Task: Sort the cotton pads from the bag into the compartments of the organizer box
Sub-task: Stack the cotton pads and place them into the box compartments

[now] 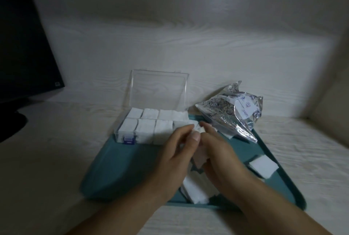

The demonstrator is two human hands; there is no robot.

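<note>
Organizer box [151, 123]: lid up, on teal tray [120, 163], compartments packed with white cotton pads [145, 129]. Bag [232, 113]: crumpled, at tray's far right. My left hand [175, 157] and right hand [221, 157]: fingers curled together around a small wad of pads [199, 156] above the tray. Loose pads [263, 165] lie at right.

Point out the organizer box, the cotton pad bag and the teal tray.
organizer box [159, 91]: head view, on its raised clear lid.
cotton pad bag [226, 121]: head view, on the crinkled printed middle.
teal tray [122, 164]: head view, on its bare left part.
</note>
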